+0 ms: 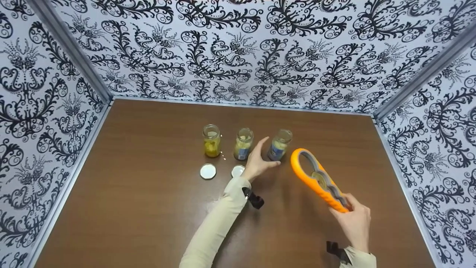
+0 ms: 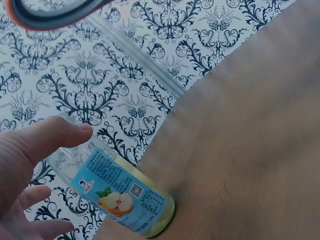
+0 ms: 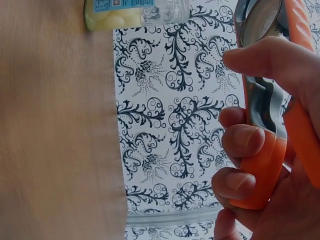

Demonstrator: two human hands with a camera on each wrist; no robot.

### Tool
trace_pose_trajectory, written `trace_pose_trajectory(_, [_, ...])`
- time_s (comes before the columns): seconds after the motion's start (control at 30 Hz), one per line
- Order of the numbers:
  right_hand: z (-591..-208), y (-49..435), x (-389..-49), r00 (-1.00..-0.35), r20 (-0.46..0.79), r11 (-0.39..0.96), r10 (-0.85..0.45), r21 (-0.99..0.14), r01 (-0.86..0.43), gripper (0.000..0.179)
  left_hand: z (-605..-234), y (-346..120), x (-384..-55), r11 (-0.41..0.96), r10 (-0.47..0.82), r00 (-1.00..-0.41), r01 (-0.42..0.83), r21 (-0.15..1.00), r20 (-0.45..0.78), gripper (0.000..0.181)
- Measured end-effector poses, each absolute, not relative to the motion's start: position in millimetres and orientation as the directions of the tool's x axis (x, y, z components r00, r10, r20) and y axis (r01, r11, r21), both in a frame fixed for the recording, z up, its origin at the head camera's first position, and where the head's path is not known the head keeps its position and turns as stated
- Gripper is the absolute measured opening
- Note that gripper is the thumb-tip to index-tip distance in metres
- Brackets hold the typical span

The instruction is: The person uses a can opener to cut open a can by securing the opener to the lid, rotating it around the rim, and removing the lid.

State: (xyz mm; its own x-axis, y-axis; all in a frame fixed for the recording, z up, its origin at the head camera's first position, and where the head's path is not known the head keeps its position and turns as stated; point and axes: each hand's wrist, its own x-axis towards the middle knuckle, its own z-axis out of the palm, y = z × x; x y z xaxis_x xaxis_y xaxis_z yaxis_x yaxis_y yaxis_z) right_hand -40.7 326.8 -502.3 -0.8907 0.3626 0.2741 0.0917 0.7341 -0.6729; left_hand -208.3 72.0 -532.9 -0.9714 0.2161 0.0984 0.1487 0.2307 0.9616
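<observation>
My right hand (image 1: pixel 355 223) grips an orange multi-size jar opener (image 1: pixel 327 198) by its narrow end, raised above the table. A round lid (image 3: pixel 262 22) sits in one of the opener's openings. My left hand (image 1: pixel 258 162) is spread beside the right-hand glass jar (image 1: pixel 278 149), thumb and fingers apart. That jar stands upright, lidless, with a blue pear label (image 2: pixel 120 200) and pale contents. Whether the left hand touches it, I cannot tell. Just left of this hand stands the middle open jar (image 1: pixel 242 147); a white lid (image 1: pixel 237 171) lies partly behind the wrist.
A third open jar (image 1: pixel 212 145) with yellow contents stands at the left, and another white lid (image 1: pixel 208 171) lies in front of it. Small crumbs (image 1: pixel 224 158) dot the brown table (image 1: pixel 148 193). Patterned panels (image 1: pixel 238 56) enclose the table's back and sides.
</observation>
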Motion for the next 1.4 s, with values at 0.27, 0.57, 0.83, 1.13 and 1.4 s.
trace_pose_trajectory(0.27, [-504,319,-43,-0.895,0.268,0.731,0.357,-0.677,0.089,0.032,-532,59,-189,0.261,0.209,-0.969,0.188,0.947,0.134,0.085])
trace_pose_trajectory(0.57, [-510,311,-45,-0.897,0.298,0.739,0.325,-0.673,0.044,0.032,-535,41,-174,0.245,0.233,-0.959,0.219,0.944,0.161,0.077])
trace_pose_trajectory(0.83, [-510,303,-48,-0.905,0.284,0.724,0.317,-0.689,0.037,0.034,-538,34,-160,0.173,0.205,-0.969,0.174,0.969,0.137,0.061])
trace_pose_trajectory(1.13, [-513,292,-60,-0.891,0.420,0.737,0.170,-0.655,-0.168,0.035,-518,21,-140,0.023,0.304,-0.948,0.102,0.994,0.091,0.037])
trace_pose_trajectory(1.4, [-520,279,-65,-0.879,0.464,0.731,0.108,-0.637,-0.246,0.038,-504,13,-127,0.018,0.375,-0.926,0.058,0.998,0.047,0.029])
